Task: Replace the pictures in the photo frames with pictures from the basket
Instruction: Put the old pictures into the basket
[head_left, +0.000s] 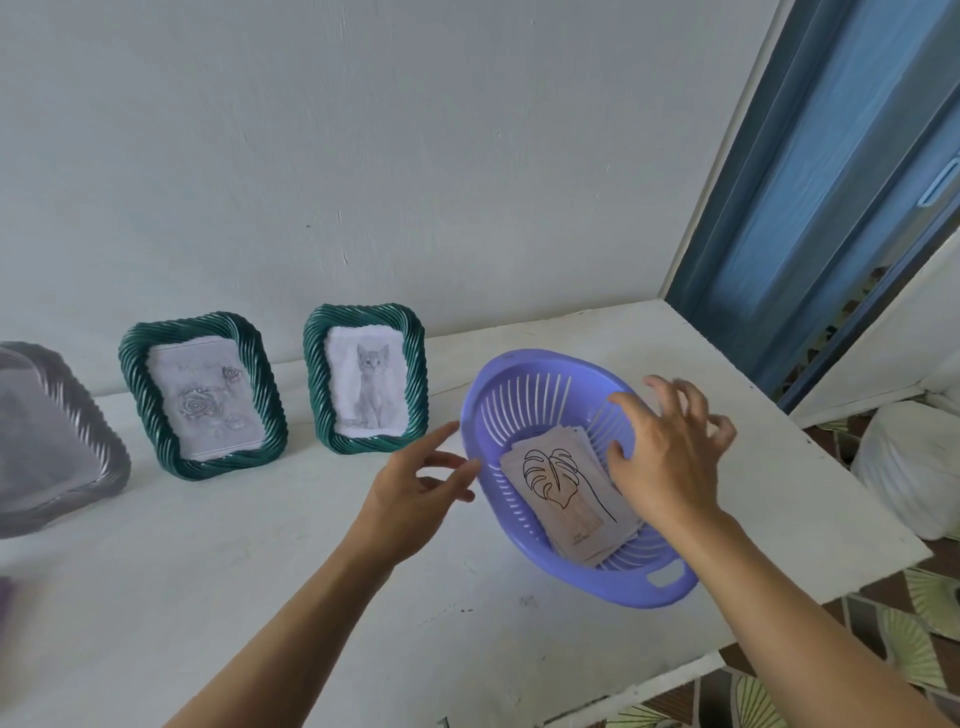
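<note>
Head view: pictures lie stacked inside the purple basket. The right hand hovers over the basket's right side, fingers spread, empty. The left hand, fingers loosely apart, is by its left rim. Two green frames stand farther left.
</note>
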